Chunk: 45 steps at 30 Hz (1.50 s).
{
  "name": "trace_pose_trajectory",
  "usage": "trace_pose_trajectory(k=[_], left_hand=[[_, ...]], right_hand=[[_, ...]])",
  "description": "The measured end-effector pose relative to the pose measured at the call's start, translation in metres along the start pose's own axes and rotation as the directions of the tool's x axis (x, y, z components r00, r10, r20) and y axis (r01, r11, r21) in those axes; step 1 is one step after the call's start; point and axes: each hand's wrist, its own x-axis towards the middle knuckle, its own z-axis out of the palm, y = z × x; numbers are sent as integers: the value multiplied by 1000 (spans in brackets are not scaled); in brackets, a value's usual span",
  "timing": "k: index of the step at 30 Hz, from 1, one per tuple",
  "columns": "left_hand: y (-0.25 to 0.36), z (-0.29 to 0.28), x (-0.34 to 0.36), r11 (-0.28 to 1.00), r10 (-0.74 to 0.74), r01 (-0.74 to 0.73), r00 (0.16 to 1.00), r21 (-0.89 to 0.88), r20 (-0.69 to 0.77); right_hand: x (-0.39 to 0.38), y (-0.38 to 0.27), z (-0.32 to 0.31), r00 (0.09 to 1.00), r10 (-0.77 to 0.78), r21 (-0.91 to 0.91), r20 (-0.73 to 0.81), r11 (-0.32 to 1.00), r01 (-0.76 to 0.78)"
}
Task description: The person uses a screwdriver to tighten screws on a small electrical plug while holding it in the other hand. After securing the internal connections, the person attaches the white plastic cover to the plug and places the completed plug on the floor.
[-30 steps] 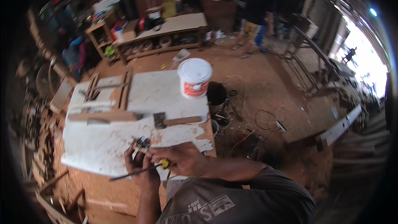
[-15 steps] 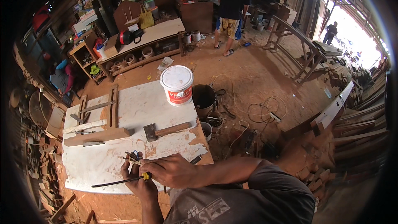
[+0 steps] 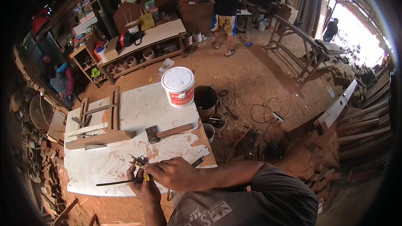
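Over the near part of the white-topped workbench (image 3: 104,171), my two hands meet. My left hand (image 3: 145,190) is closed around a small piece with thin metal prongs (image 3: 139,161), its kind too small to make out. A long thin black rod (image 3: 119,182) with a yellow-and-black end (image 3: 147,177) runs out leftward across the same hand. My right hand (image 3: 173,173) is closed, fingertips pinched against the small piece; what they grip is hidden. Beyond my hands lies a hammer (image 3: 173,131) with a wooden handle and a dark square head.
A white bucket with a red label (image 3: 178,87) stands at the bench's far right corner. To the left lie a wooden frame (image 3: 114,106) and a wood block (image 3: 98,139). Dark buckets (image 3: 205,100) and cables (image 3: 272,111) are on the floor. A person (image 3: 226,8) stands farther back.
The small pronged piece has tilted and shifted slightly right between my fingers. The black rod's left end has risen a little. The standing person at the back has shifted left.
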Motion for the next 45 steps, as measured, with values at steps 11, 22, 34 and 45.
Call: trace_pose_trajectory(k=[11, 22, 34, 45], left_hand=[[-5, 24, -9, 967, -213, 200, 974, -160, -73], [2, 27, -3, 888, -359, 371, 929, -273, 94], [19, 34, -11, 934, -259, 285, 955, -213, 144], [17, 28, -13, 955, -253, 280, 941, -96, 224]], right_hand=[[-10, 31, -28, 973, 219, 318, 76, 919, -231], [-4, 31, -50, 860, 446, 517, 248, 690, -507], [13, 37, -61, 954, 190, 420, 232, 865, -274], [24, 40, -74, 954, -2, 376, 300, 919, -116]])
